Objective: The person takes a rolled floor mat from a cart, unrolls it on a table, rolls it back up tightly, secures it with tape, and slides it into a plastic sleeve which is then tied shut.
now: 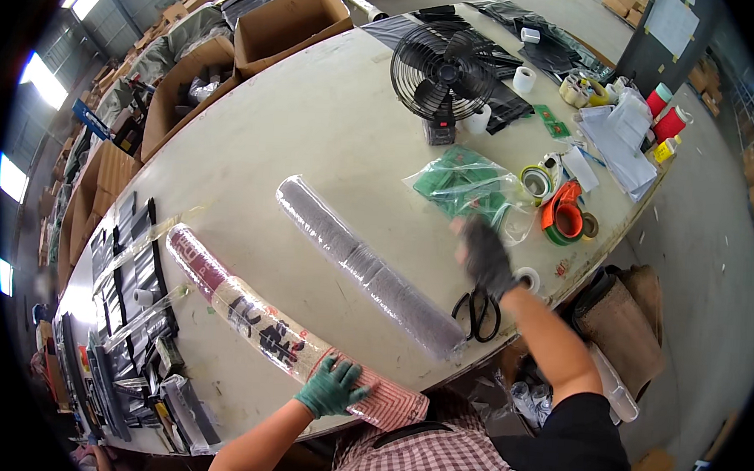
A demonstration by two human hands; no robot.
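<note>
My left hand (333, 388), in a green glove, lies with fingers spread on the near end of a patterned rolled mat (282, 337) wrapped in clear film. My right hand (485, 254), in a dark grey glove, is smeared by motion. It hovers beside a clear plastic bag of green cards (461, 180), and its fingertips cannot be made out. A second film-wrapped roll, a grey rolled mat (363, 260), lies between my hands. Black-handled scissors (478, 316) rest by its near end, just below my right hand.
A black fan (443, 73) stands at the far side of the table (228, 142). Tape rolls (563, 218) lie right of the bag, with papers (621, 142) beyond. Dark plastic packages (132, 265) cover the left end. Cardboard boxes (290, 26) line the far left edge.
</note>
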